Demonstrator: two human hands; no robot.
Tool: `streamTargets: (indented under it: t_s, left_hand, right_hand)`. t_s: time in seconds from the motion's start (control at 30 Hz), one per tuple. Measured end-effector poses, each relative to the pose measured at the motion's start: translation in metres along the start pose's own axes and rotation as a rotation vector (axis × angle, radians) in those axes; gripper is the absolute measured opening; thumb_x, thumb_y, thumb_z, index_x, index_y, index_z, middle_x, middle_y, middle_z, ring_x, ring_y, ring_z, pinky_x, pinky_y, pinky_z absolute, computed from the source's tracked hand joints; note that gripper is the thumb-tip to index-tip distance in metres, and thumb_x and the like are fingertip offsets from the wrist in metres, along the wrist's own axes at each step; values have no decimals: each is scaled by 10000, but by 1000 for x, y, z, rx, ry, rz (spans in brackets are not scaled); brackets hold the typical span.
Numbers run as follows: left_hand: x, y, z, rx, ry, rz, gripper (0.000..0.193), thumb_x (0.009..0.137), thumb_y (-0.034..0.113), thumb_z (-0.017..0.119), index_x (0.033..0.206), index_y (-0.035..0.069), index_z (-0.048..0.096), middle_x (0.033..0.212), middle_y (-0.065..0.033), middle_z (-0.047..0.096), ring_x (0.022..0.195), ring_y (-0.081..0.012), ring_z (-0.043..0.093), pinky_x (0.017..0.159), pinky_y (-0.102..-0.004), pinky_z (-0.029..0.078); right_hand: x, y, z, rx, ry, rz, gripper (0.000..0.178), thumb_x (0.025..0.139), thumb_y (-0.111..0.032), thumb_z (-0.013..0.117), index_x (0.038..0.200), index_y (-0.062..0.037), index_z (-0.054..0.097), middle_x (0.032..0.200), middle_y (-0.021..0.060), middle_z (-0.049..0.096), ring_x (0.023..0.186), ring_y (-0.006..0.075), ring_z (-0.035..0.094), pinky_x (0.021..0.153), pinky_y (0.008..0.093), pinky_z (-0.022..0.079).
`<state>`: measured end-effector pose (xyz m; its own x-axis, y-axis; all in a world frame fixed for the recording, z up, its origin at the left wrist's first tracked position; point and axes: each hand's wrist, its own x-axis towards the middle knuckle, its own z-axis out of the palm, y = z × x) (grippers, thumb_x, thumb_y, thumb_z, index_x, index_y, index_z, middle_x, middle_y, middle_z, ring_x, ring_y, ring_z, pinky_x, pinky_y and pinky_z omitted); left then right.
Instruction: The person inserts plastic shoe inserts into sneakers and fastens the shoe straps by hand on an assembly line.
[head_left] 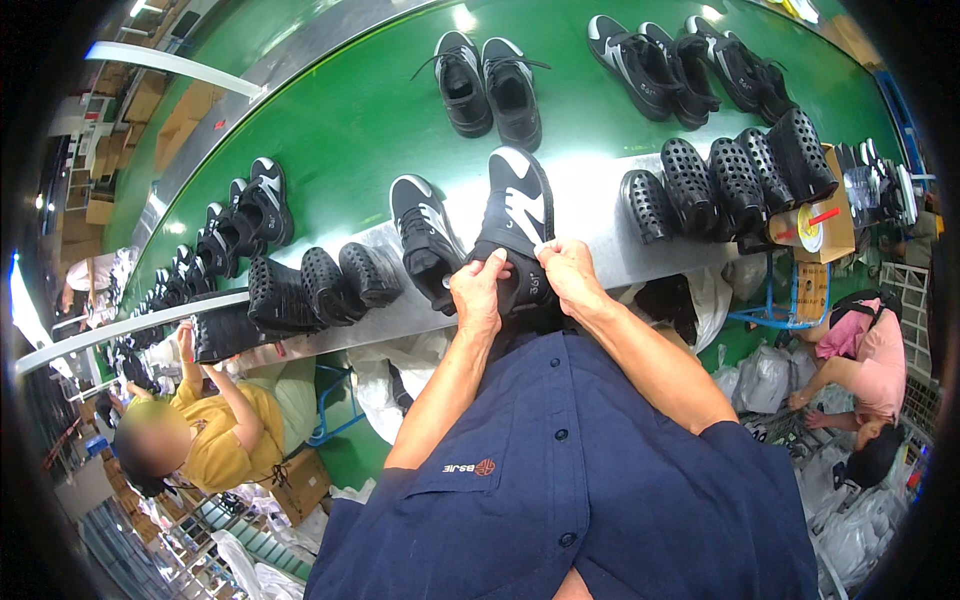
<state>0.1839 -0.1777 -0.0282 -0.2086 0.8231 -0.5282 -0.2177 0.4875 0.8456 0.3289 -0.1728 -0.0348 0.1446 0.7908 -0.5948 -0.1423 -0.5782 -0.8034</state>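
A black sneaker with a grey toe and white side marking stands on the metal ledge in front of me, its toe pointing away. At the left of its collar, my left hand pinches the black fabric between thumb and fingers. My right hand grips the collar's right side, fingers closed on the upper. The hands partly cover the shoe's opening. Just left of it, touching neither hand's fingertips, stands a matching sneaker.
A green belt beyond the ledge carries a sneaker pair and more shoes. Perforated black blocks line the right; ribbed black blocks stand left. A carton is far right. Co-workers sit left and right.
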Motion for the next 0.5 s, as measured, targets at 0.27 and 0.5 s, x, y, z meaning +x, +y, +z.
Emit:
streamTargets:
  t_s: [0.27,0.5]
  left_hand:
    - [-1,-4,-5,40,2,-26,210,881,204,766,901,-3,735,799,-49,717,659,-91,586,663,-232,417]
    - [-23,20,19,609,-119,334,249,903,188,728,970,-51,724,745,-88,717,678,-125,642,665,-294,519]
  right_hand:
    - [-24,-7,-10,-505,1,-233,253,893,-248,664,872,4,659,823,242,676,846,379,684,771,458,518]
    - [-40,-26,-23,-759,106,-478,472,849,-181,704,1219,38,507,1119,225,578,1047,414,604,865,490,505]
